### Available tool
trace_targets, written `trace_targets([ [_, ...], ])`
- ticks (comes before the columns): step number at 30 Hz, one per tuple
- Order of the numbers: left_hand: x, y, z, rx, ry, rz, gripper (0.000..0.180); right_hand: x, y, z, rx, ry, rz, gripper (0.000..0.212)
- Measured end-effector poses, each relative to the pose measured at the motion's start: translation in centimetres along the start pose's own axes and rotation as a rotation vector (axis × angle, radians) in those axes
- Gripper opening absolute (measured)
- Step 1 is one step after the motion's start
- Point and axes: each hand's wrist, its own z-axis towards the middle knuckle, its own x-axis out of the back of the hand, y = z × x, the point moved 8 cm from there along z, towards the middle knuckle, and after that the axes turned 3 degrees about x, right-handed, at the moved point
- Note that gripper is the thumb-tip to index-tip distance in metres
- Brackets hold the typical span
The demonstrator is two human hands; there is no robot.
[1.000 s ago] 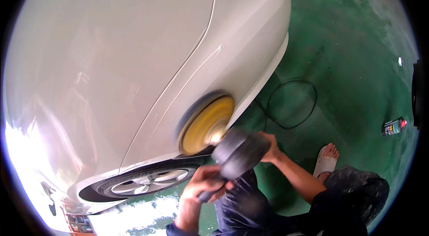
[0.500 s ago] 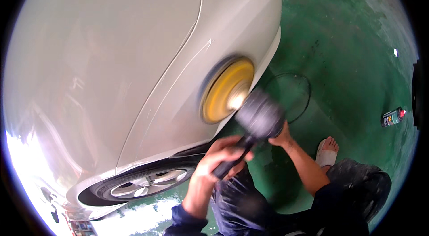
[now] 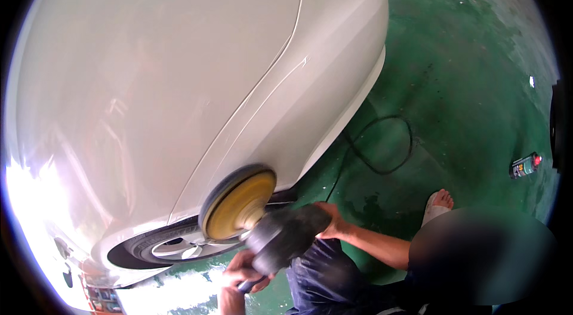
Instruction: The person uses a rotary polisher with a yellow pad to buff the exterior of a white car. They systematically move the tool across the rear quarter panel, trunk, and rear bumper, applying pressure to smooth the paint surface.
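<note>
A black power polisher [image 3: 286, 236] is held in both hands, blurred by motion. Its yellow round pad [image 3: 243, 204] lies against the lower edge of the white car body [image 3: 197, 106], just above the wheel arch. My left hand [image 3: 240, 268] is wrapped round the side handle, closed on it. At the tool's rear end, my right hand [image 3: 333, 222] grips the body, its fingers partly hidden behind the black housing. Behind the pad shows part of the car's wheel [image 3: 179, 247], with a black tyre and silver spokes.
A dark power cord [image 3: 410, 148] loops over the green floor [image 3: 471, 112] and runs toward the polisher. At the far right a dark bottle with a red cap [image 3: 525, 166] lies on its side. My sandalled foot [image 3: 440, 200] is at the lower right.
Both hands have carried the polisher down and left along the car body, from the panel toward the wheel arch. The hands keep their grip, and the cord's loop has shifted.
</note>
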Motion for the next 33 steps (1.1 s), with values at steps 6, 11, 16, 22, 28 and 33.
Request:
trace_targets([
  [6,2.8,-1.4,-1.5,-0.114,0.087,-0.104,0.051,0.5,-4.0,1.8,0.055,-0.104,-0.284,0.041],
  [11,-4.5,2.2,7.4,-0.044,-0.175,0.068,0.054,9.4,-2.0,2.1,-0.012,0.071,0.017,0.044],
  [16,-10.4,4.8,13.0,-0.002,-0.292,0.061,0.053,14.8,-7.8,6.0,0.153,0.127,-0.460,0.039],
  [22,-3.4,3.6,4.5,-0.109,-0.218,-0.066,0.063,9.0,-9.4,5.4,0.039,0.007,-0.266,0.042],
  [28,3.4,0.2,-3.5,-0.170,0.068,-0.199,0.068,2.3,-13.2,4.6,0.198,-0.249,-0.447,0.055],
  [33,2.4,0.4,-2.1,-0.166,0.045,-0.165,0.072,4.7,-14.6,5.7,0.144,-0.254,-0.546,0.056],
])
